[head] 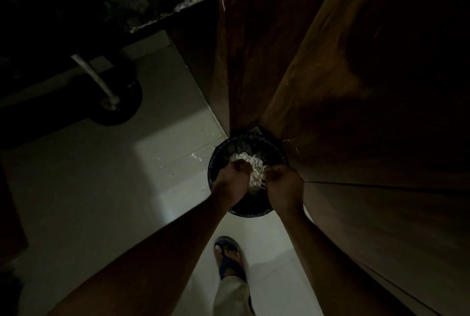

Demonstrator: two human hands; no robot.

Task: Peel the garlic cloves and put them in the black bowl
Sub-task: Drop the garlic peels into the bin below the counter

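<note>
Round black bin [218,155], pale papery garlic skins [250,163] inside: left hand [230,178] and right hand [283,183] directly above, fingers curled; contents of either grip cannot be told.

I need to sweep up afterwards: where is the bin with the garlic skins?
Head view, centre-right: the black bin stands on the floor against the wooden cabinet, beneath both hands.

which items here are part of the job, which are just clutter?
Job: left hand, right hand, pale peelings between them, black bin holding the peelings.
Lying about: scraps on floor, metal leg, sandal, wooden cabinet.
</note>
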